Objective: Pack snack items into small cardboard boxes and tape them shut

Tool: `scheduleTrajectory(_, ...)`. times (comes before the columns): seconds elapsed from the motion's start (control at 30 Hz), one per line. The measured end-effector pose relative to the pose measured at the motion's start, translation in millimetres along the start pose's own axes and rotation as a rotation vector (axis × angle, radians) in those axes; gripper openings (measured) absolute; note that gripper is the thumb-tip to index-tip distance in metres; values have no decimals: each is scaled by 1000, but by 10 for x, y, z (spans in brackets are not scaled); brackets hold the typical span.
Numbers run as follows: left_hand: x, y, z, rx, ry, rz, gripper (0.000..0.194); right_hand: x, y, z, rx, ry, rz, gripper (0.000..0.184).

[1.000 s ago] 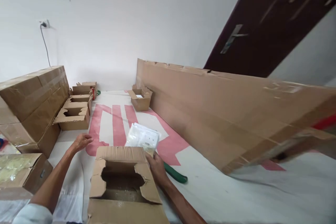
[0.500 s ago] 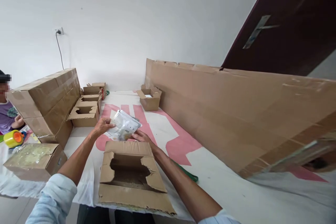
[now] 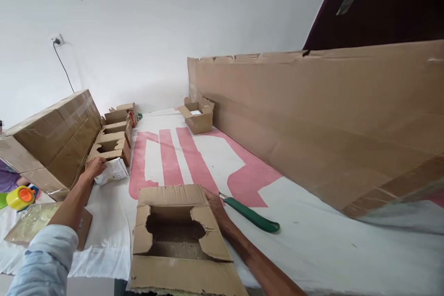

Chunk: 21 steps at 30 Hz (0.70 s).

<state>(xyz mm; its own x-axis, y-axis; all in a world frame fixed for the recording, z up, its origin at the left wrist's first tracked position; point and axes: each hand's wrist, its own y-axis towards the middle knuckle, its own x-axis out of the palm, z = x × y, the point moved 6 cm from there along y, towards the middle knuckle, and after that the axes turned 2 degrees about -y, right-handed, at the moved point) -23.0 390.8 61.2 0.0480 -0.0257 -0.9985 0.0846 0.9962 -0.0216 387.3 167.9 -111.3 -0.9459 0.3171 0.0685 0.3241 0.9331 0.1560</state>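
A torn-open cardboard box [image 3: 180, 236] lies in front of me on the white and pink sheet [image 3: 312, 240]. My right hand [image 3: 214, 203] rests against its far right corner, its fingers mostly hidden behind the flap. My left hand [image 3: 93, 166] reaches out to the left and holds the edge of a clear plastic packet [image 3: 113, 171], which lies on the sheet beside a row of small boxes [image 3: 113, 141]. A green-handled knife [image 3: 251, 215] lies just right of my right hand.
A long cardboard panel [image 3: 312, 115] stands along the right. Large taped cartons [image 3: 52, 134] are stacked at the left, a small open box [image 3: 197, 118] sits at the back, a yellow tape roll [image 3: 19, 196] and another person's sleeve [image 3: 7, 180] show at the far left.
Both hands held the packet above the torn box; now my left hand has carried it left and down to the sheet, and my right hand has dropped to the box's corner.
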Motion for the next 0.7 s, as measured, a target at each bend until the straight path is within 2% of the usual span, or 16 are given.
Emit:
scheduleTrajectory(0.13,-1,156,43,18,64,61,32,13,9,-6,44,11,-95,34)
scheduleTrajectory(0.27,-17,195,139,46,129,161,26,-4,5,-13,57,18,-98,29)
scheduleTrajectory(0.4,-70,206,201,58,171,220,33,-8,21,-4,51,12,-77,28)
scheduleTrajectory(0.7,-87,250,266,79,161,235,42,-24,86,87,42,28,-60,29)
